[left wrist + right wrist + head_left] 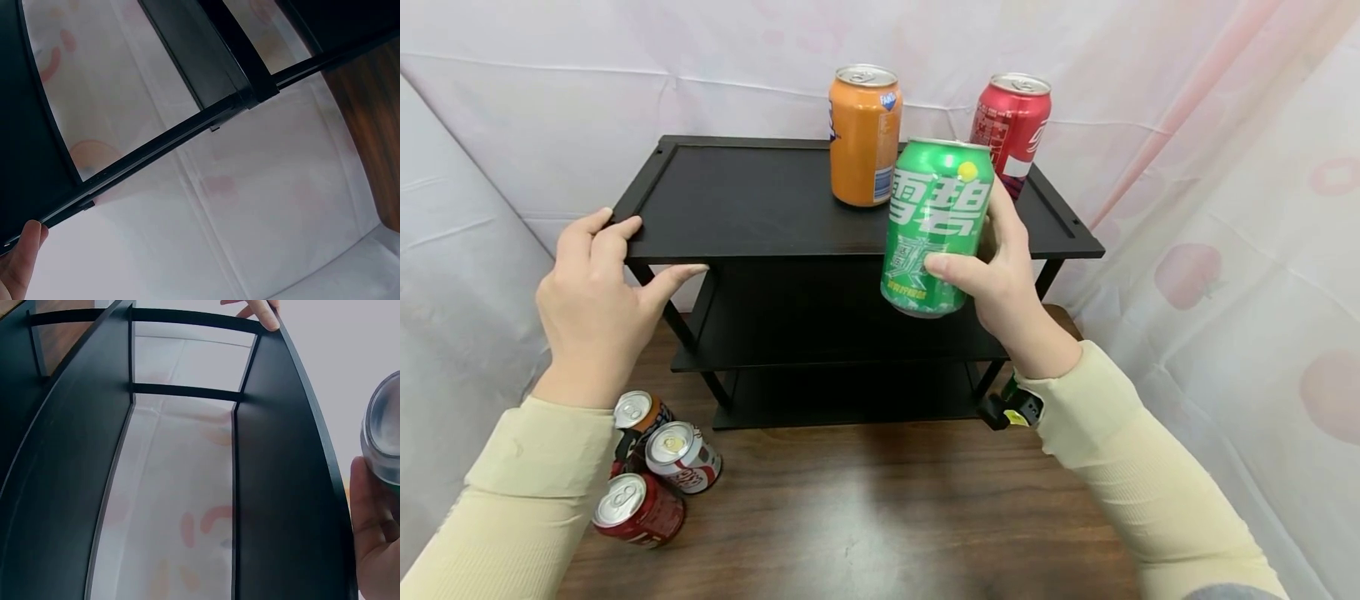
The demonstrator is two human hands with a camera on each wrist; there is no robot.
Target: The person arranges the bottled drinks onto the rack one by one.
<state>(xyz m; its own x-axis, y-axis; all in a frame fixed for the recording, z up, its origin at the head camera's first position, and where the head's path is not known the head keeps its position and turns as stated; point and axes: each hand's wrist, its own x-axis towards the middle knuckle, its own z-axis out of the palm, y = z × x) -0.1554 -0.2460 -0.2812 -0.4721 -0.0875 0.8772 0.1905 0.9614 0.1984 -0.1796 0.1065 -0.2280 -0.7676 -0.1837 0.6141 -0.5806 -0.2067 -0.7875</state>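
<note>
In the head view my right hand (1011,271) holds a green Sprite can (936,229), with fingers behind it and thumb across its front. The can is held in the air before the front edge of a black three-tier shelf rack (737,196), tilted slightly. The right wrist view shows the can's silver bottom (386,415) beside the fingers. My left hand (597,304) grips the top board's left front corner, fingers above and thumb at the front edge. An orange Fanta can (857,137) and a red Coca-Cola can (1011,121), partly hidden, stand on the top board.
Left of the rack, on the brown wooden table (850,517), are a dark red can (651,512), a white-and-red can (692,467) and an orange can (658,412) partly behind my sleeve. A patterned white curtain (1210,208) hangs behind and to the right.
</note>
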